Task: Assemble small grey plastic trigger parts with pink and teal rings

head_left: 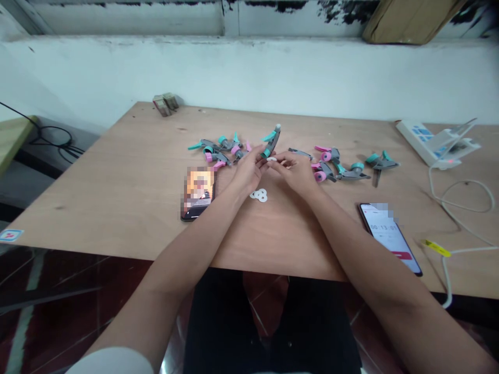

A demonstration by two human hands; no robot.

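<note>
My left hand (pixel 249 167) is closed round a grey spray-trigger head with teal parts (pixel 272 141), which it holds tilted upright above the wooden table (pixel 128 176). My right hand (pixel 296 167) is right beside it, fingers pinched on a small white washer (pixel 272 159) at the base of the trigger head. A few loose white washers (pixel 259 195) lie on the table just below my hands.
A heap of grey, teal and pink trigger heads (pixel 220 149) lies to the left, another group (pixel 343 166) to the right. A phone (pixel 197 193) lies at left, a second phone (pixel 390 237) at right. A power strip (pixel 436 143) with white cable sits far right.
</note>
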